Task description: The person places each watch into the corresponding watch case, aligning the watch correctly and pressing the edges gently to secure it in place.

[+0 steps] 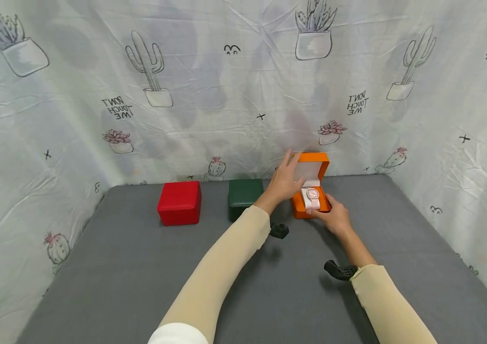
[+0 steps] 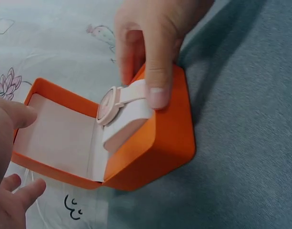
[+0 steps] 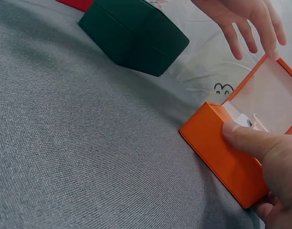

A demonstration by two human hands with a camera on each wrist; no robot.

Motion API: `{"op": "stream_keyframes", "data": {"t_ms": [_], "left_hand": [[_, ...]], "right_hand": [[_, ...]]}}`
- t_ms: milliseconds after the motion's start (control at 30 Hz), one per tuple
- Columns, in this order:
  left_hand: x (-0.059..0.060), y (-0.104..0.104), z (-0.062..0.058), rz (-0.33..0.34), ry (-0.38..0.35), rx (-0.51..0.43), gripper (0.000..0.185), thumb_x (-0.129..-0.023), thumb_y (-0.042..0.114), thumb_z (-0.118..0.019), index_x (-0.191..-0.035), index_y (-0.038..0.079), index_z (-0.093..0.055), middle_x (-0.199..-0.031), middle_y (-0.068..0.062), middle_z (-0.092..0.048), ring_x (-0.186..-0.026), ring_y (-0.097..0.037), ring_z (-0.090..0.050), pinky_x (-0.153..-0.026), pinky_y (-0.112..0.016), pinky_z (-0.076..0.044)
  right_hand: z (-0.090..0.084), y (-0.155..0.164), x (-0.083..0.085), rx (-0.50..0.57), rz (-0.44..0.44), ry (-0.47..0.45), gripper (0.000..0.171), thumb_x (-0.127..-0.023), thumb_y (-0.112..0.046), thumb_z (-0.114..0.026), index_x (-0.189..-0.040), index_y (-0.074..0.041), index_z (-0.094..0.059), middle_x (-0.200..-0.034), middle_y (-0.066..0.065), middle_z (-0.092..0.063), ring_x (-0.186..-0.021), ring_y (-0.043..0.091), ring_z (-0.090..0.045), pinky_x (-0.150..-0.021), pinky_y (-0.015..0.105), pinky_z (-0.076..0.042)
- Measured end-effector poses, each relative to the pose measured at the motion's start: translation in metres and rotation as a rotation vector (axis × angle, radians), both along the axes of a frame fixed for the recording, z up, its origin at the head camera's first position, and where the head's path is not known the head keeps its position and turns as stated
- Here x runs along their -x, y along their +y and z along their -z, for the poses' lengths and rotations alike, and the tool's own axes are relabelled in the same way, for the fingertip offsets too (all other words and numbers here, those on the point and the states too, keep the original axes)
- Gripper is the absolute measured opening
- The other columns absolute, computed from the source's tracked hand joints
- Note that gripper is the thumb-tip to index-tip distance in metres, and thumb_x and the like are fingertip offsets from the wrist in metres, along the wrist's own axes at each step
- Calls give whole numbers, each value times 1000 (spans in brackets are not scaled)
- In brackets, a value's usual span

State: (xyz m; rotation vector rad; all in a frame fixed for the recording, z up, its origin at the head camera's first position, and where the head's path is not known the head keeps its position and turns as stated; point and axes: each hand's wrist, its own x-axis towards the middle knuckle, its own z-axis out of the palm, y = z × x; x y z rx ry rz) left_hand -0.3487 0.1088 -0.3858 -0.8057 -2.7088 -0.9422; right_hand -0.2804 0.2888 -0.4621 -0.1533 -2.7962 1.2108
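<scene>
Orange box sits open on the grey worktop, right of the green box. The left hand touches the raised lid with straight fingers; the right hand grips the base — thumb on the pale watch. Likely mid-opening; next, lifting the padded, cushion-wrapped watch needs a gentle pinch.

Three boxes: one red box; one green box; one orange box; one watch
</scene>
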Motion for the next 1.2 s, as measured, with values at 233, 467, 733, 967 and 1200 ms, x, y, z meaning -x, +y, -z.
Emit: {"op": "stream_keyframes", "data": {"t_ms": [233,467,733,967,1200], "left_hand": [[6,3,-1,23,-78,-9,76,-95,27,-60,-156,22,-16,-165,-5,-1,-147,-27,-26,-114,-46,-36],[8,8,3,10,-42,-59,64,-97,29,-57,-152,14,-27,-157,-6,-22,-134,-22,-44,-112,-38,-40],[11,10,6,-54,-33,-233,42,-102,30,-48,-142,18,-47,-144,-3,-41,-128,-20,-49,-108,-37,-43],[12,12,3,-47,-40,-221,40,-101,25,-51,-140,18,-51,-139,-4,-45,-120,-20,-53,-103,-36,-46],[14,15,7,-3,-162,-249,30,-102,29,-48,-130,23,-53,-133,-4,-52,-111,-20,-53,-100,-38,-48]], "right_hand": [[3,-3,2,44,-3,-12,93,-85,-41,-72,-152,0,-23,-149,28,-37,-129,41,-42,-112,55,-32],[5,-5,3,82,7,-4,92,-85,-39,-73,-152,-1,-24,-149,27,-38,-131,40,-41,-114,54,-31],[4,-4,1,89,15,-15,93,-85,-40,-73,-153,-1,-22,-151,27,-35,-132,40,-40,-115,54,-30],[3,-3,2,96,19,-12,93,-85,-40,-73,-153,-3,-21,-151,26,-35,-133,40,-39,-115,53,-30],[4,0,4,93,25,-12,95,-84,-41,-74,-153,-2,-22,-151,26,-35,-134,40,-39,-115,53,-30]]}}
